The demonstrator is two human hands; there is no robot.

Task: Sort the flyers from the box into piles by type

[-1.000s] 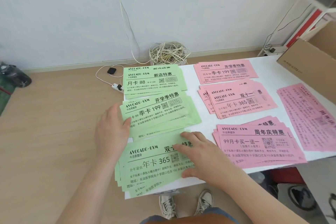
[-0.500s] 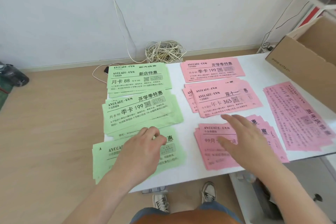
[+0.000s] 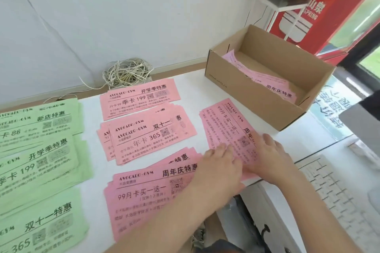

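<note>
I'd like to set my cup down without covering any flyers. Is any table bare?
Yes. The white table is bare between the top pink flyer pile and the brown cardboard box, and at the corner right of the sideways pink pile. Only a narrow strip separates green piles from pink. Crowded where the left hand and right hand press.

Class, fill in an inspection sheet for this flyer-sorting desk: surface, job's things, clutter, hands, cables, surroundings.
Surface: white table, mostly covered by paper.
Job's things: three piles of green paper flyers at left; three piles of pink paper flyers in the middle; a fourth pink pile, turned sideways; open brown cardboard box with loose pink flyers inside.
Clutter: nothing seen.
Hands: left hand and right hand both rest flat on the sideways pile.
Cables: tangled pale cord coil on the floor by the wall.
Surroundings: white wall; red printed panel at right.
</note>
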